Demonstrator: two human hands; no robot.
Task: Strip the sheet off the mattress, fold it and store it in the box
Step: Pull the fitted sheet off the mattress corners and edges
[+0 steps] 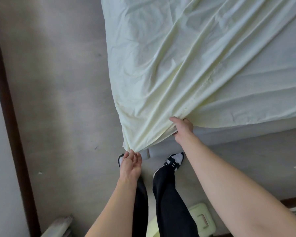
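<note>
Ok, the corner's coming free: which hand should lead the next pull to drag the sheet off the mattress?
Probably the right hand: it is clenched on a thick bunch of the sheet at the mattress edge. The left hand only pinches the hanging corner tip with its fingers loose.

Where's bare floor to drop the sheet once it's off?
Widest free patch: grey floor between the dark wooden baseboard and the pale yellow sheet. Another strip runs right of the feet, below the white mattress. Crowded behind the legs: pale green box lid.
</note>
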